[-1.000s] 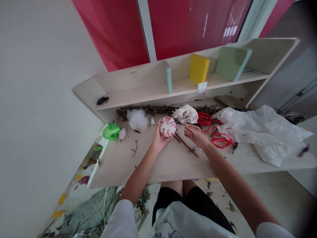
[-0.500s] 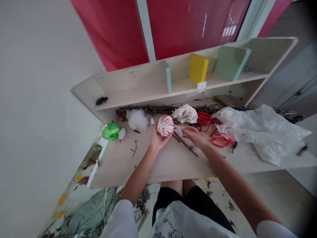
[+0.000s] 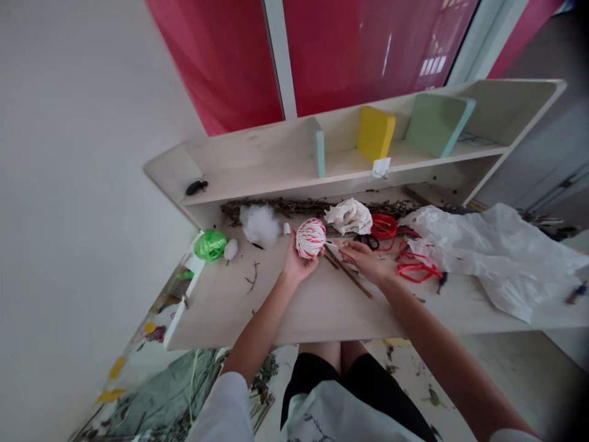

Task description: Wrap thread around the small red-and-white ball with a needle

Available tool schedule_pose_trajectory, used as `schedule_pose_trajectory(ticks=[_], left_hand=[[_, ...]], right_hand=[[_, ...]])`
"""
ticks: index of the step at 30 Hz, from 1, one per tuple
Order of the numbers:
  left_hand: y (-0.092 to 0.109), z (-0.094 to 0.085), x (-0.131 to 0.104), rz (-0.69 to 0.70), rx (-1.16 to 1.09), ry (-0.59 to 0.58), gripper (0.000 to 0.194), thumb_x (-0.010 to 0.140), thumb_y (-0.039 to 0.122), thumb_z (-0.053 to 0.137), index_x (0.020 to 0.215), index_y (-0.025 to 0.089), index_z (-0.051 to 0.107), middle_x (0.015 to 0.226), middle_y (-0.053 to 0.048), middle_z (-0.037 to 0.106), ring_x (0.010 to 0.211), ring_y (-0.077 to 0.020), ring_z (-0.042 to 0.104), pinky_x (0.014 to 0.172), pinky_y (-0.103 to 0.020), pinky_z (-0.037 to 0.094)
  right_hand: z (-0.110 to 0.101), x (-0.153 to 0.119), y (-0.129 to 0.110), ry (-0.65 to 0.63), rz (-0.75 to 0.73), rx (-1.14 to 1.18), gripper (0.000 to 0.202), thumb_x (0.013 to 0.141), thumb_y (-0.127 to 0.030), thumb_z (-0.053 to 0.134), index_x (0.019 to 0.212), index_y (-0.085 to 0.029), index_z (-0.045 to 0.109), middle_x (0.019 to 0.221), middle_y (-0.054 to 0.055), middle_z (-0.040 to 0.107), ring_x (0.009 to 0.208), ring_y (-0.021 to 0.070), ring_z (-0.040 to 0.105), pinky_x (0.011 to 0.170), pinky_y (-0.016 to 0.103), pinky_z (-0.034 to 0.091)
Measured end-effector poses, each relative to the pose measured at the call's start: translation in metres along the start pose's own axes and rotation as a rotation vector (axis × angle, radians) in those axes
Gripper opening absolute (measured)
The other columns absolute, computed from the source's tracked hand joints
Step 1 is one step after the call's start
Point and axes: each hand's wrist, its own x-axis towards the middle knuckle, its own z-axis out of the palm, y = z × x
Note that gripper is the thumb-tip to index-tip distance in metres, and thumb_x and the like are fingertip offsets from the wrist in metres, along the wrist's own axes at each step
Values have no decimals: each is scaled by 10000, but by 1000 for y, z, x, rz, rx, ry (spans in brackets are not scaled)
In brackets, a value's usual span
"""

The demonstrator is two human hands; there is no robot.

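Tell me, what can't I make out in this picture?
Underside of the red-and-white ball: head view, hidden by the left fingers.
Far end of the white strand: head view, lost at the right fingers, too thin to follow.
Right end of the white plastic: head view, cut off by the picture's edge.
Dark object: head view, too small to identify.

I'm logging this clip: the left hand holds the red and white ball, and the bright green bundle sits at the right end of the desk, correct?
Not quite: the bright green bundle sits at the left end of the desk, as the head view shows. The left hand does hold the red and white ball.
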Motion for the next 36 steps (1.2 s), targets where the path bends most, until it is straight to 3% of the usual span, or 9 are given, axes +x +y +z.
schedule_pose_trajectory(ticks=[5,8,10,14,17,23,30,34,36], left_hand=[[-6,-1,4,-25,95,-17,670,762,742,437,1108,198,621,847,-67,704,566,-145,598,452,-221,410],[-13,-1,6,61,243,11,576,738,647,583,1058,173,647,925,-74,711,768,-188,655,672,-288,502],[-15,2,3,115,391,-9,529,652,525,736,1035,169,655,969,-71,706,881,-213,650,792,-312,490],[-13,9,-7,159,758,-20,575,521,342,851,1026,165,639,930,-62,683,863,-221,629,810,-343,473],[-12,7,-9,249,981,-63,681,464,265,873,1083,177,600,1000,-71,656,913,-217,607,850,-357,464],[-18,-1,-5,440,1335,-95,805,446,309,870,1198,204,602,1203,-124,598,1113,-305,534,994,-415,369],[-19,4,-5,580,1562,88,729,479,312,839,1174,249,625,1176,-98,634,1101,-340,485,1012,-429,317],[-20,-2,0,675,1768,279,710,543,306,809,1211,241,580,1229,-96,601,1177,-342,436,1034,-434,283],[-20,-6,3,752,1747,378,688,574,361,802,1210,235,573,1213,-118,599,1196,-353,420,1046,-450,263]], right_hand=[[0,1,2,-10,9,-11,383,614,-523,756,623,-184,576,584,-45,493,533,75,409,537,226,342],[-1,2,4,-8,40,29,361,578,-486,783,599,-187,583,550,-41,511,522,85,440,535,236,360],[-2,2,5,11,56,64,359,539,-475,803,591,-187,595,555,-27,549,533,98,479,544,243,380],[-2,2,2,38,62,85,379,546,-515,789,605,-184,613,578,-5,589,525,106,490,521,247,380],[-3,2,-2,74,30,80,396,555,-527,785,582,-188,582,528,-26,524,480,87,427,480,240,341],[-2,-1,-7,80,-27,3,425,576,-553,769,572,-183,560,510,-46,431,475,75,349,465,242,283],[-4,-2,-12,131,-182,-127,453,628,-596,711,538,-195,520,505,-41,405,490,85,305,479,256,250],[-5,-3,-12,96,-228,-135,453,656,-577,702,522,-190,508,515,-36,418,511,89,337,517,258,279],[-4,-4,-10,44,-229,-152,427,683,-557,692,541,-187,534,524,-36,430,515,89,344,522,255,276]])
